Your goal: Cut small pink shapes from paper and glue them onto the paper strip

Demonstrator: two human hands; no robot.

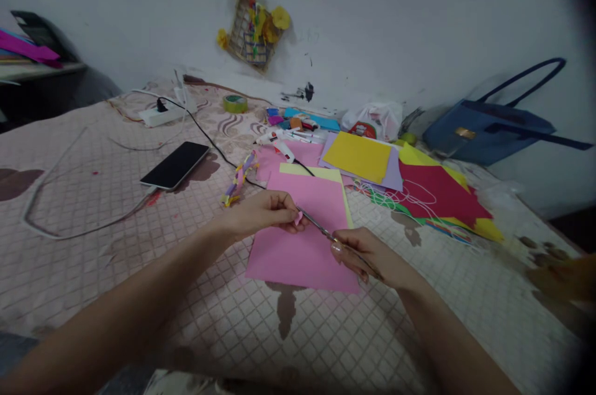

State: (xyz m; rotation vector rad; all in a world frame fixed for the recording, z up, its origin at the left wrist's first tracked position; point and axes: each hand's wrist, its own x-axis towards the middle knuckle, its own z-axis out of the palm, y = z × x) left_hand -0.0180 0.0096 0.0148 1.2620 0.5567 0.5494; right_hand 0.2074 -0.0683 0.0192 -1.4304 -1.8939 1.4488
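Note:
My left hand (pixel 272 212) pinches a small piece of pink paper (pixel 298 218) between thumb and fingers. In my right hand (pixel 361 252) is a pair of scissors (pixel 319 226), its blades pointing up and left. The blade tips reach the pink piece; whether they are cutting it I cannot tell. Both hands are above a large sheet of pink paper (pixel 298 261). A pale yellow sheet (pixel 348 212) shows from under its far and right edges. Left of the sheets lies a braided strip of purple, pink and yellow paper (pixel 239 179).
Behind the sheets is a white glue gun (pixel 283 149) with a black cord. Yellow paper (pixel 358 156), red paper (pixel 435 190) and tangled white string (pixel 395 193) are on the right. A tablet (pixel 176 165) with a white cable lies left. A blue handbag (pixel 488 128) stands by the wall.

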